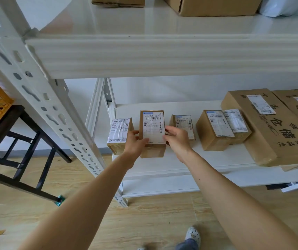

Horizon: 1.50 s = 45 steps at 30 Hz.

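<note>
Forearms [94, 195]: were stretched forward from the bottom of the view, over the wooden floor [144, 222], toward the lower shelf [207, 159].
Left hand [135, 141]: was closed on the left edge of the middle parcel [152, 127], with the thumb laid across the lower end of its label.
Right hand [176, 139]: was curled round the right edge of the same parcel, so that it was gripped from both sides.
Middle parcel: was held label-up near the front of the lower shelf, in a row of parcels. Whether its base was fully rested on the shelf could not be told.
Left parcel [119, 134]: was set just beside the left hand, at the very end of the shelf next to the metal post [54, 109].
Small parcel [185, 124]: was placed just beside the right hand and partly hidden by it.
Risk to neighbours: the left parcel could be nudged off the open end of the shelf if the left hand were swung outward, since little room was left on either side.
Risk of a drop: the middle parcel was gripped only at its edges, so it could be let slip to the floor if it were lifted before the grip was tightened.
Risk overhead: the knuckles could be knocked on the upper shelf beam [162, 56] if the parcel were raised steeply.
</note>
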Available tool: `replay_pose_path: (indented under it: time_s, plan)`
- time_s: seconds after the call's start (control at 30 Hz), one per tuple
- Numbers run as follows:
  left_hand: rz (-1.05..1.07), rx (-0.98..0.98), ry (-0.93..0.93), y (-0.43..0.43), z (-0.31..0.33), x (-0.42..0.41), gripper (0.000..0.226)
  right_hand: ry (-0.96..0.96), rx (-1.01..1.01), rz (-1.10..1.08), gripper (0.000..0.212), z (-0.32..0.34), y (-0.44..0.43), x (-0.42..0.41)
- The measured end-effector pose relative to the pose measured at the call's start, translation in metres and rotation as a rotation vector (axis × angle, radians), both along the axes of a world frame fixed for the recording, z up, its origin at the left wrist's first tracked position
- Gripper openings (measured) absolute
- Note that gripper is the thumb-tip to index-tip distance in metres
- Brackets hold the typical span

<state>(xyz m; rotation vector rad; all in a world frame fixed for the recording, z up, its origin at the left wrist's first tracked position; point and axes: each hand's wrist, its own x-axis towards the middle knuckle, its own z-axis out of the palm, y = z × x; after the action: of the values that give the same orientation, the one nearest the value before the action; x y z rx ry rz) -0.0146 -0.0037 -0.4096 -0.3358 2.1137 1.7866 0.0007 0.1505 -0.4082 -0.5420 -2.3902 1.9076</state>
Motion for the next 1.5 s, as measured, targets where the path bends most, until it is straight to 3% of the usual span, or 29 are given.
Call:
replay_pose_path:
  time_s: [0.47, 0.6, 0.73, 0.83, 1.07, 1.27, 1.5]
  plan:
    - [-0.026, -0.224, -0.047, 0.011, -0.028, -0.024, 0.058, -0.148, 0.038, 0.099, 0.055, -0.028, -0.005, -0.036]
    - [-0.031, -0.403, 0.059, 0.022, -0.023, -0.025, 0.052, -0.143, 0.032, 0.149, 0.052, -0.023, 0.002, -0.039]
    - [-0.042, -0.630, 0.183, 0.043, -0.012, -0.023, 0.063, -0.107, 0.107, 0.134, 0.052, -0.016, 0.027, -0.047]
    - [-0.101, -0.693, 0.337, 0.066, -0.004, -0.023, 0.063, -0.101, 0.151, 0.101, 0.053, -0.014, 0.054, -0.049]
    - [-0.325, -0.607, 0.287, 0.134, -0.009, -0.026, 0.062, -0.196, 0.199, 0.071, 0.058, -0.024, 0.112, -0.046]
    - [-0.157, -0.298, -0.054, 0.162, -0.034, -0.038, 0.053, -0.356, 0.002, 0.053, 0.042, -0.050, 0.130, -0.050]
    - [-0.086, -0.232, -0.112, 0.165, -0.035, -0.037, 0.050, -0.355, -0.119, 0.050, 0.036, -0.049, 0.136, -0.049]
